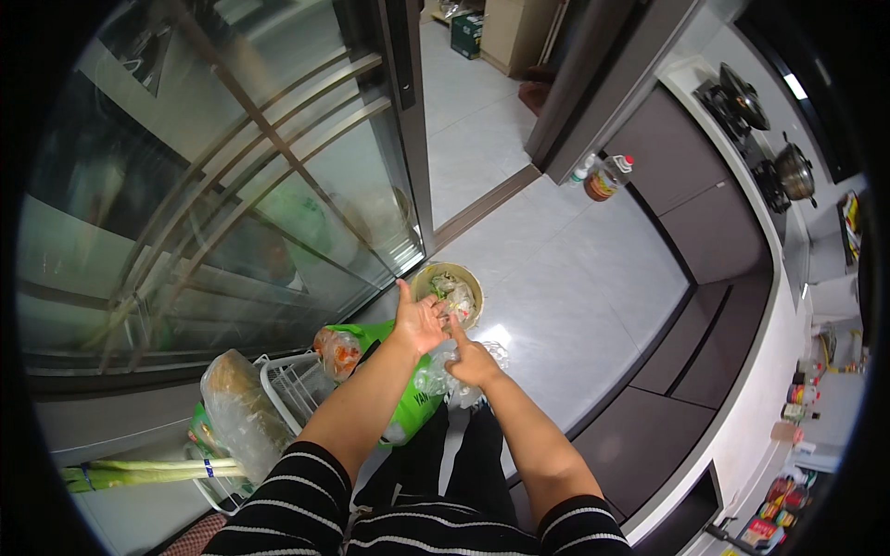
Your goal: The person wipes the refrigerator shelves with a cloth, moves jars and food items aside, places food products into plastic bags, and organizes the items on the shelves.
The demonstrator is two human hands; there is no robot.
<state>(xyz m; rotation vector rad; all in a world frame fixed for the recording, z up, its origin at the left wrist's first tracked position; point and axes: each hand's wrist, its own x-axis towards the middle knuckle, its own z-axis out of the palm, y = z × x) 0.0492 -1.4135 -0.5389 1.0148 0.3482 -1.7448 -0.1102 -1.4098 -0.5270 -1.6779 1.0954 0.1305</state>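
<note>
My left hand (422, 322) is held out palm up, thumb and fingers spread, with nothing in it. Close beside it is my right hand (474, 362), its index finger stretched toward the left fingertips and its other fingers curled. A crumpled see-through plastic bag (433, 377) shows on both sides of the right hand, which seems to grip it; the hold itself is partly hidden. Just beyond both hands, a round pale-yellow bin (479, 298) on the floor contains crumpled plastic and green scraps. Below my left forearm rests a bright green bag (408, 414).
At left, a white wire rack (285, 389) carries a bagged brown item (243, 400) and leeks (153, 473). An orange item in plastic (338, 352) sits by the green bag. A glass sliding door (278, 185) borders the left; an oil bottle (607, 179) stands by the right-hand cabinets (691, 222).
</note>
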